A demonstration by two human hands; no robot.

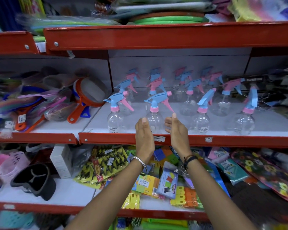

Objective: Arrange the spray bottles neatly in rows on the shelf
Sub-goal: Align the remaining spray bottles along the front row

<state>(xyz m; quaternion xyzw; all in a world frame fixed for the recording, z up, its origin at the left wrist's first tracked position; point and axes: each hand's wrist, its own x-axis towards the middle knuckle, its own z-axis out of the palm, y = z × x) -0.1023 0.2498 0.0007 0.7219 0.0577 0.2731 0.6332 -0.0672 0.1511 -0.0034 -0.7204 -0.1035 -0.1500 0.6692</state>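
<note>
Bottles [178, 97] stood in rough rows on the shelf [189, 140]; left hand [144, 135] and right hand [177, 131], both spread and empty, flanked the front second bottle [154, 113], apparently squaring it; next, probably straightening the tilted neighbour [202, 117].

Your one head camera faces the shelf [173, 140] straight on, close, tilted perhaps slightly down; edges blur.

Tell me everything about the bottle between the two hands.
The bottle is clear plastic, looks empty, with a round body, pink collar, blue spray head and pink trigger. It stands upright at the shelf's front edge, a white sticker low on it. The left hand and right hand flank it, open; contact is unclear.
</note>
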